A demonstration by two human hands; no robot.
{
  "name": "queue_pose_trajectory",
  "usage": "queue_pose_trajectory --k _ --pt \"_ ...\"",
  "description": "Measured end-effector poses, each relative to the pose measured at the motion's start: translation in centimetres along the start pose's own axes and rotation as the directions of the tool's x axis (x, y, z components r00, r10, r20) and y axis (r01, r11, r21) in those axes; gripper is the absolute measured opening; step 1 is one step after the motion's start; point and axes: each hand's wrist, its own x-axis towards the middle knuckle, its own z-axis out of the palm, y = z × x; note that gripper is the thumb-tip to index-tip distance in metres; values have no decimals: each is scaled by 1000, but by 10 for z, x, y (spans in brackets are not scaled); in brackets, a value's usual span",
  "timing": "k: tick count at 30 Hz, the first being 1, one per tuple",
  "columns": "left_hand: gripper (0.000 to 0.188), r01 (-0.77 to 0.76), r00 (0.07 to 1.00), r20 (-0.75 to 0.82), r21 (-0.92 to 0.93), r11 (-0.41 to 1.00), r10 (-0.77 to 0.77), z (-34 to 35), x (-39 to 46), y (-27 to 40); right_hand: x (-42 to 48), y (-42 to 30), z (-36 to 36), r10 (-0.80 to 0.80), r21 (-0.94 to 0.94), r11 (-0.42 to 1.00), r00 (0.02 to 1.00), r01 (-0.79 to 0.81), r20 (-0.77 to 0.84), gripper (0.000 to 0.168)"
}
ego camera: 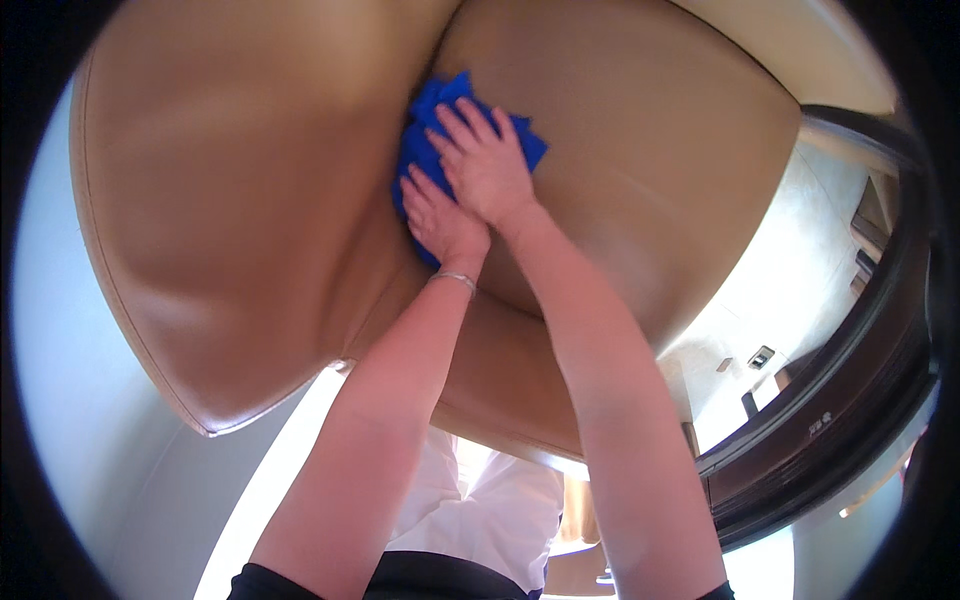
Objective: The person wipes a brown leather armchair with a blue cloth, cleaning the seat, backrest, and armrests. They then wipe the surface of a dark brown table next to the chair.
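A folded blue cloth (424, 154) lies in the crease between the tan leather seat cushion (637, 150) and the tan leather panel on the left (247, 150), likely a backrest or armrest. My right hand (487, 165) holds the cloth down against the cushion with its fingers spread over it. Lower and to the left, my left hand (442, 217) presses on the cloth's near edge, its wrist beside the right one. A thin bracelet (454, 279) circles my left wrist. The palms and part of the cloth under them are hidden.
A dark, glossy curved edge (817, 427), seemingly of a table, runs along the right. Pale floor (787, 225) shows between it and the seat, with a small plate-like fitting (761, 357) on it. Another tan leather part (802, 45) borders the cushion's far side.
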Motion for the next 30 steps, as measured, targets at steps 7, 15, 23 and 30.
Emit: queue_pose_trajectory --k 7,15,23,30 --pt "118 347 923 196 -53 936 -331 -2 -72 -25 -64 -34 -20 -89 36 996 976 83 199 35" --pt "117 442 790 502 -69 895 -352 -6 -190 48 -165 4 -115 15 -23 1000 960 -9 281 34" --pt "101 136 655 739 89 987 -157 -22 -264 89 -280 9 -165 514 -23 857 849 -515 121 43" --pt "65 -426 400 892 -22 904 211 -60 -245 72 -285 -34 -186 837 -288 407 228 -867 498 32"
